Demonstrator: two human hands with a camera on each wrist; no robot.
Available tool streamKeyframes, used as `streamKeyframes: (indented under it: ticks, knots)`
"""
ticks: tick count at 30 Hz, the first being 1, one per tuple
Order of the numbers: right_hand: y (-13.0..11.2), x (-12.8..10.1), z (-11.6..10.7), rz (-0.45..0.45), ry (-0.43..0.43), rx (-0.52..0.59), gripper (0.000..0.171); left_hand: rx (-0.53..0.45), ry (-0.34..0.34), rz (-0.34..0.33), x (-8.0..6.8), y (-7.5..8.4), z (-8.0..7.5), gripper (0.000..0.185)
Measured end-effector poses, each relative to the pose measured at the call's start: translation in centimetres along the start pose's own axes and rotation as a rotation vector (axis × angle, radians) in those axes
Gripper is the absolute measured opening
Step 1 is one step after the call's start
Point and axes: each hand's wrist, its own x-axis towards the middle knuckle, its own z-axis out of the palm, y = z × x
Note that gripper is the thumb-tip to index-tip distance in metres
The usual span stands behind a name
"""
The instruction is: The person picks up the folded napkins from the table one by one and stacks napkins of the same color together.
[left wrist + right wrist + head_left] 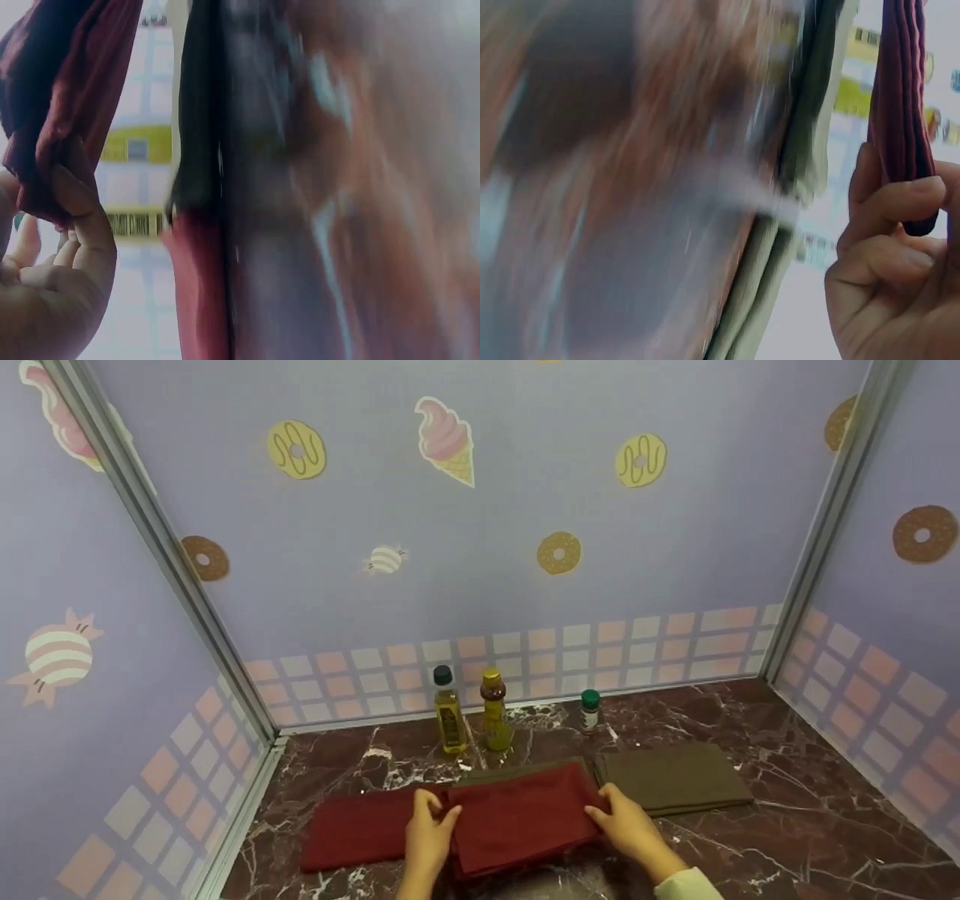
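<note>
Both our hands, left hand [427, 832] and right hand [626, 825], pinch opposite ends of the red cloth [525, 817], lying sideways before the bottles [472, 712].

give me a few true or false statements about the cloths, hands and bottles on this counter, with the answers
1. Both hands grip the same dark red cloth. True: the left hand pinches its left edge, the right hand its right edge.
2. Another red cloth lies flat to the left. True.
3. The olive cloth is in the left hand. False: it lies on the counter, right of the held cloth, with no hand on it.
4. Three containers stand at the back wall. True: a black-capped bottle, a yellow-capped bottle and a small green-capped jar.
5. The small jar has a red cap. False: it is green.
</note>
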Motion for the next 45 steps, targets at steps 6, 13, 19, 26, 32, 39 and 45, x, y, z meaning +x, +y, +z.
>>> streamKeyframes:
  ticks: [6, 13, 19, 26, 32, 39, 45]
  knots:
    - [-2.0, 0.7, 3.0, -0.036, -0.003, 0.135, 0.021, 0.042, 0.011, 0.009, 0.5, -1.3, -2.6, 0.027]
    - [-4.5, 1.6, 6.5, -0.084, -0.047, 0.295, 0.019, 0.117, 0.12, -0.064, 1.8, -3.2, -6.0, 0.028]
    - [-7.0, 2.2, 9.2, -0.08, -0.184, 0.505, 0.017, 0.139, 0.201, -0.125, 3.6, -5.4, -9.6, 0.035]
    - [-10.3, 2.0, 12.2, -0.077, -0.164, 0.437, 0.038, 0.244, 0.163, -0.201, 4.9, -7.4, -12.9, 0.033]
    - [-12.2, 2.2, 13.6, -0.218, -0.174, 0.281, 0.019, 0.212, 0.162, -0.217, 5.5, -8.4, -14.6, 0.029]
    - [-13.7, 2.2, 14.5, -0.352, -0.24, 0.163, 0.03, 0.174, 0.207, -0.206, 6.7, -9.1, -16.1, 0.025]
    - [-14.4, 1.1, 16.0, -0.349, -0.307, 0.146, 0.035, 0.182, 0.26, -0.203, 6.8, -10.2, -16.5, 0.018]
